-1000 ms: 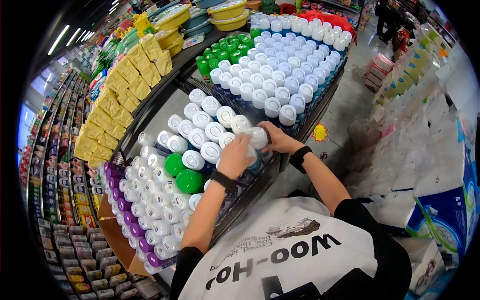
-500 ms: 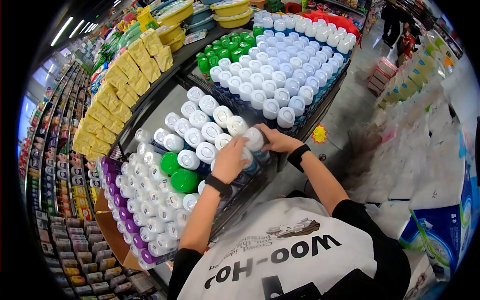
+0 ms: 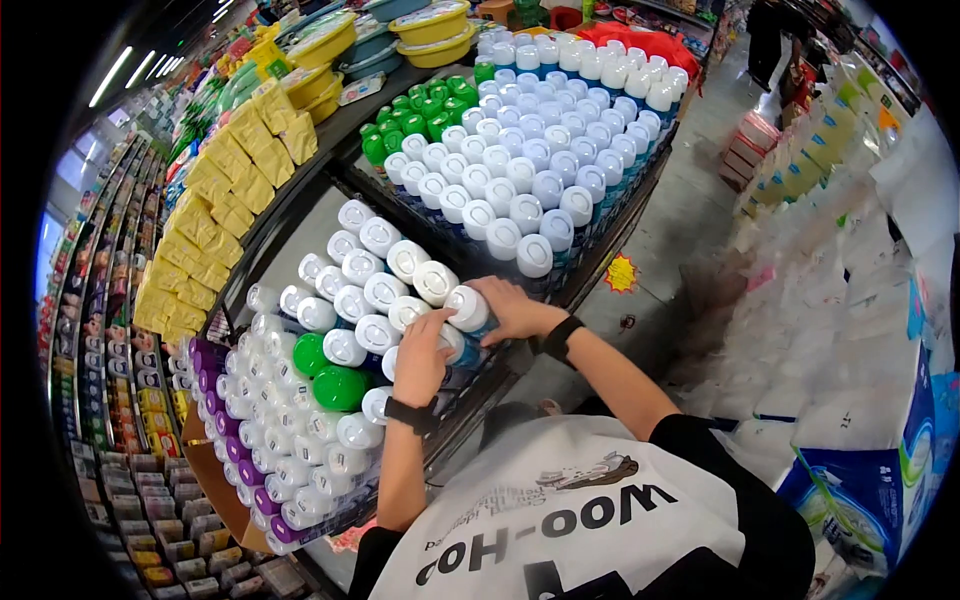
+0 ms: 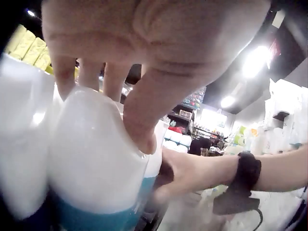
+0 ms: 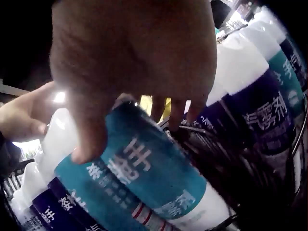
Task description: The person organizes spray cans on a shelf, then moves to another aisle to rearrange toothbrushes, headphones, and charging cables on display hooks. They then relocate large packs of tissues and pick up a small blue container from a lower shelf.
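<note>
Head view, right hand: right hand (image 3: 508, 308) grips the corner teal can (image 3: 469, 309), thumb on the near side, fingers round the far side.
Head view, left hand: left hand (image 3: 420, 365) beside it, fingertips at the neighbouring can (image 3: 457, 346).
Head view, teal can: between the fingers of the right hand and the left fingertips, at the end of the row, white cap up.
Head view, cans nearby: white-capped cans (image 3: 383, 292) on the far side of the left fingers; green caps (image 3: 339, 388) past them, away from the right hand. Larger block of cans (image 3: 520, 165) beyond the right fingers, across a divider.
Left wrist view, grip: thumb and fingers clamped round a big white cap, thumb on the side toward the right hand. Can't see the finger pads.
Right wrist view, grip: thumb one side, fingers the other, teal can between. Its body leans in this view; can't tell if it is truly tilted.
Right wrist view, edge: wire rack (image 5: 260, 175) just outside the right fingers.
Handling, my read: grip the body low with the right, not only the cap, which may twist or pop off. Brace the neighbour lightly with the left. Square the can to its row, base flat, fingers clear of the wire. Small nudges; a hard shove could tip the row.
</note>
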{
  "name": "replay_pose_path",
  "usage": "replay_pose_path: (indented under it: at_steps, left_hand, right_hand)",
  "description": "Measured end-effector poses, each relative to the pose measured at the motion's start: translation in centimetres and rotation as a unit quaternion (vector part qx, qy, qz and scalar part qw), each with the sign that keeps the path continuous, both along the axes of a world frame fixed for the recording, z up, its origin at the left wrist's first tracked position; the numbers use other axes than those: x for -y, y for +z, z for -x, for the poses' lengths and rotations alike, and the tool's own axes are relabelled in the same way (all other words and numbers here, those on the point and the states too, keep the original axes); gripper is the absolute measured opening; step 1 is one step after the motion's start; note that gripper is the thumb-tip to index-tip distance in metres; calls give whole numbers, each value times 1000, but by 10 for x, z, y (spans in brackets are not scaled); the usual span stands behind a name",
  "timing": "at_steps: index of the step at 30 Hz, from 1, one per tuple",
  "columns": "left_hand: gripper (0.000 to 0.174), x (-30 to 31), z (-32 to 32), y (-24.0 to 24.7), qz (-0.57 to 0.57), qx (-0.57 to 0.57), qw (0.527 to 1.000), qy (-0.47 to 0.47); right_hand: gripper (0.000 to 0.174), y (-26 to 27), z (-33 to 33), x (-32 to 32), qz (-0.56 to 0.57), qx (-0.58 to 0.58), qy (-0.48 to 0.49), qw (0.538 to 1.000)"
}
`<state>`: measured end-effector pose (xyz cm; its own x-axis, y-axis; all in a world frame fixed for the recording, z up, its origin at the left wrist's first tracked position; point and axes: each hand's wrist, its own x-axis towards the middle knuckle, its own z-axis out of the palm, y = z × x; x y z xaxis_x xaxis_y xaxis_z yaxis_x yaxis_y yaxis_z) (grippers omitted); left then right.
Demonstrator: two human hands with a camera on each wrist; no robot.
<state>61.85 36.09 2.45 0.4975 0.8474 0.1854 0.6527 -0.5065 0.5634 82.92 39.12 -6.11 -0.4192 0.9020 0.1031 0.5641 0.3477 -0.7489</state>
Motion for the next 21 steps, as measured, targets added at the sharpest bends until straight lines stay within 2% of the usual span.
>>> replay_pose_path:
  at_steps: [2, 8, 12, 14, 15, 18, 21]
  left_hand:
    - [59, 2, -3, 3, 26, -8, 1000, 11]
    - [60, 3, -5, 4, 36, -29, 999, 13]
    - [59, 19, -28, 21, -59, -26, 995, 72]
    - [57, 27, -44, 20, -71, 23, 994, 83]
    - [52, 30, -53, 17, -70, 31, 995, 71]
    - [39, 28, -86, -3, -26, 77, 997, 8]
    - [31, 20, -110, -16, -10, 104, 994, -29]
  right_hand:
    - [88, -19, 10, -2, -33, -64, -22, 997]
    - [85, -19, 8, 7, -59, -87, -42, 994]
    - [74, 4, -28, 9, -156, -97, -65, 981]
    - [65, 14, -53, 7, -200, 64, -205, 956]
    - [66, 14, -63, -1, -245, 104, -256, 929]
    - [66, 6, -82, -23, -267, 191, -240, 914]
    - [66, 6, -87, -39, -256, 234, -164, 923]
